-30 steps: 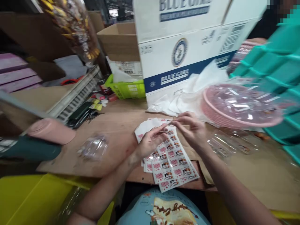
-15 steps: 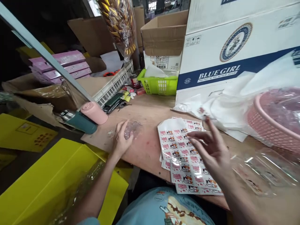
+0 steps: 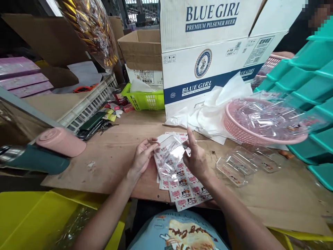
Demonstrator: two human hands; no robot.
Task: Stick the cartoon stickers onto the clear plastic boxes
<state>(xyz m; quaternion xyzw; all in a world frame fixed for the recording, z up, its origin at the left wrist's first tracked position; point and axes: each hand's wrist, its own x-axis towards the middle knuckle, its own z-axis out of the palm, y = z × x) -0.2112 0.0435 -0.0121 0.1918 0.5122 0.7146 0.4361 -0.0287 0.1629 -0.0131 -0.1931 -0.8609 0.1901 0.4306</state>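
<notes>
A clear plastic box (image 3: 173,156) is held over the printed sticker sheets, tilted and catching glare. My left hand (image 3: 143,154) pinches its left edge between thumb and fingers. At the opposite edge, my right hand (image 3: 196,159) has its thumb and bent fingers on the plastic, while the index finger points up. Whether a sticker is on that fingertip is unclear. Beneath lie several overlapping sticker sheets (image 3: 186,187) with cat pictures and pink print. To the right, several clear plastic boxes (image 3: 234,170) bearing cat stickers rest on the table.
A pink basket (image 3: 265,139) heaped with clear plastic stands right, beside stacked teal bins (image 3: 299,83). White paper (image 3: 208,114) lies before a large white carton (image 3: 182,66). A green basket (image 3: 145,102) is behind; a pink cup (image 3: 61,142) and dark green flask (image 3: 39,159) lie left.
The view has turned right. My left hand has brought the clear box over the sticker sheets, and my right hand, earlier raised with a small sticker at its index fingertip, has come to the box's edge.
</notes>
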